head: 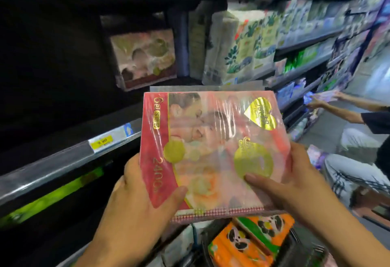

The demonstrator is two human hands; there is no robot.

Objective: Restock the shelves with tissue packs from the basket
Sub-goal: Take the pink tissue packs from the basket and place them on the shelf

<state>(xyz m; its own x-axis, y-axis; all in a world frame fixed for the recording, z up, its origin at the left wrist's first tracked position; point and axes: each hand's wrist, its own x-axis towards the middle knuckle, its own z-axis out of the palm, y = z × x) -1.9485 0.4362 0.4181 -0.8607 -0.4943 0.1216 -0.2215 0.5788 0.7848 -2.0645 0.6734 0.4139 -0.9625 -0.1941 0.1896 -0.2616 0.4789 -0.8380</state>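
A large pink and red tissue pack [213, 150] wrapped in shiny plastic is held in front of me, above the basket. My left hand [139, 195] grips its lower left edge, thumb on the face. My right hand [295, 182] grips its lower right edge, thumb on a gold circle. Below it, the dark basket [304, 252] holds orange and green panda tissue packs [249, 239]. A matching pink pack [145, 57] stands alone in a dark shelf bay ahead on the left.
The shelf edge [69, 161] with a yellow price tag [101, 141] runs across at the left. Green-leaf tissue packs [242, 43] fill the shelf to the right. Another person [363, 123] reaches into the shelves at the far right of the aisle.
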